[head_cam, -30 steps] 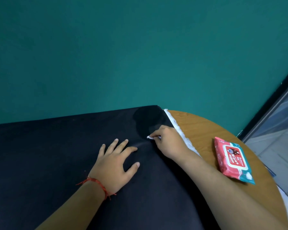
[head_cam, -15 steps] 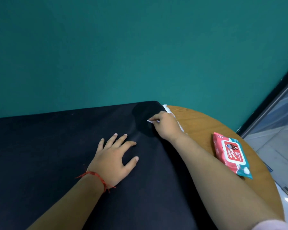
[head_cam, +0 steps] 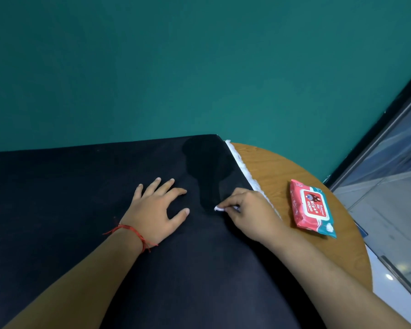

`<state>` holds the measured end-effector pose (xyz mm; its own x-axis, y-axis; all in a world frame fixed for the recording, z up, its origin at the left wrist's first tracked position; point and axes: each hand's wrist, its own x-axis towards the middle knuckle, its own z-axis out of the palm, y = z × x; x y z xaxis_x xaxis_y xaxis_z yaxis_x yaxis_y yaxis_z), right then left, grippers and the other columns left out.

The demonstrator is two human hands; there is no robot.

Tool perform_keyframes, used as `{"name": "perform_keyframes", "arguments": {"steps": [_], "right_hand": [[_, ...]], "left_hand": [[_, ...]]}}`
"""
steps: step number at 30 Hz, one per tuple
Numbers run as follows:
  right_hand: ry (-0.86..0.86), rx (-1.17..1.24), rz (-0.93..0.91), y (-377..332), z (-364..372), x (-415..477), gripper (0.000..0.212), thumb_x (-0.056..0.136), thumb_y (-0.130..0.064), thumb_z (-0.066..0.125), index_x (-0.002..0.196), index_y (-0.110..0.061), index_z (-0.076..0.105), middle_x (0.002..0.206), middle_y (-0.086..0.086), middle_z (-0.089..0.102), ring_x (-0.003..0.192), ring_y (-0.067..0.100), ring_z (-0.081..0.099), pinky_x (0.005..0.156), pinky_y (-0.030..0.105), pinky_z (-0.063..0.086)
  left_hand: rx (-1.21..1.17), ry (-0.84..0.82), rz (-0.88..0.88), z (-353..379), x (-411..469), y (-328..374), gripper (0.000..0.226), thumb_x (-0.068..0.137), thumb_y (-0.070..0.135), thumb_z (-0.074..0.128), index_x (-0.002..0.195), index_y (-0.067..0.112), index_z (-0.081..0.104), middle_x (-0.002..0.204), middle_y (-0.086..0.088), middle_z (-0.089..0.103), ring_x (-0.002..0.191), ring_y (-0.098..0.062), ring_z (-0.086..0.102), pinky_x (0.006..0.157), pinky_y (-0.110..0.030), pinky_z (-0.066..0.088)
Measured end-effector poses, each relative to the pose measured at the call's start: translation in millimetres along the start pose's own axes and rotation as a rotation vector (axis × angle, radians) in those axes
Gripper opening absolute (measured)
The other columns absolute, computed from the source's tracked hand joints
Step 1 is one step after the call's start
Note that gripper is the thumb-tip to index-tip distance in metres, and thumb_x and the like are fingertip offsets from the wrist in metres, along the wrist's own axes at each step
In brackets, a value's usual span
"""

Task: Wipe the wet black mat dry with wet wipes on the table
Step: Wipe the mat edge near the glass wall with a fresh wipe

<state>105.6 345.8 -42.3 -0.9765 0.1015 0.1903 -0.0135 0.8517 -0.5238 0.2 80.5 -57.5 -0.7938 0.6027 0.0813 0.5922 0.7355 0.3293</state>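
**Mat Wiping: Hand and Workpiece Status**

We find the black mat (head_cam: 81, 210) spread flat over the round wooden table (head_cam: 271, 167). It covers most of the top and leaves only the right-hand arc of wood bare. A white fringe (head_cam: 242, 166) runs along the mat's right edge, between the black surface and the bare wood. Near the mat's far right corner we note a darker patch (head_cam: 207, 162), irregular in outline, reaching from the far edge toward the hands.

Left hand (head_cam: 156, 210): released. We see it lying palm down on the mat, fingers straight and spread, thumb out to the right, grasping nothing. It rests just left of the near end of the darker patch. A red thread bracelet (head_cam: 133, 231) circles the wrist.

Right hand (head_cam: 249, 212): grasping. We see the thumb and fingers curled and pinched on a small wadded wet wipe (head_cam: 220, 208). Only its white tip shows past the fingertips, pointing left. The tip meets the mat at the near end of the darker patch. The hand sits at the mat's right edge and covers part of the white fringe.

The pack of wipes (head_cam: 312, 207), red and teal with a white label, lies flat on the bare wood to the right of the right hand, apart from the mat. We cannot tell whether its flap is sealed. A teal wall (head_cam: 199, 67) stands behind the table, and a glass panel (head_cam: 394, 181) with a dark frame runs along the right.
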Motion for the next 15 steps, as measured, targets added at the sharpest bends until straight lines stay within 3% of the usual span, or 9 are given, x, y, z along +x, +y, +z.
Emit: {"name": "perform_keyframes", "arguments": {"steps": [4,8,15], "right_hand": [[0.136,-0.042,0.132,21.1,-2.9,35.7,0.017,0.096,-0.017,0.076,0.103,-0.029,0.085,0.092,-0.017,0.068,0.084,0.005,0.062,0.077,0.007,0.041],[0.199,-0.040,0.237,32.6,0.9,78.0,0.015,0.101,-0.023,0.071,0.106,-0.026,0.084,0.107,-0.003,0.079,0.100,0.017,0.072,0.088,0.028,0.056],[0.079,0.009,0.183,19.8,1.0,76.8,0.018,0.100,-0.018,0.070,0.105,-0.028,0.084,0.107,-0.011,0.075,0.100,0.006,0.066,0.087,0.014,0.044]], "left_hand": [[0.006,0.002,0.001,0.7,1.0,-0.8,0.059,0.097,0.077,0.034,0.151,0.053,0.036,0.171,0.017,0.021,0.161,-0.016,0.005,0.130,-0.054,0.002],[0.006,0.010,0.004,2.0,1.3,-1.4,0.059,0.096,0.078,0.034,0.150,0.054,0.035,0.171,0.018,0.021,0.161,-0.016,0.006,0.130,-0.055,0.003],[-0.006,0.025,0.012,3.0,0.8,-3.5,0.059,0.096,0.078,0.035,0.150,0.053,0.037,0.171,0.017,0.023,0.161,-0.016,0.007,0.130,-0.055,0.004]]}}
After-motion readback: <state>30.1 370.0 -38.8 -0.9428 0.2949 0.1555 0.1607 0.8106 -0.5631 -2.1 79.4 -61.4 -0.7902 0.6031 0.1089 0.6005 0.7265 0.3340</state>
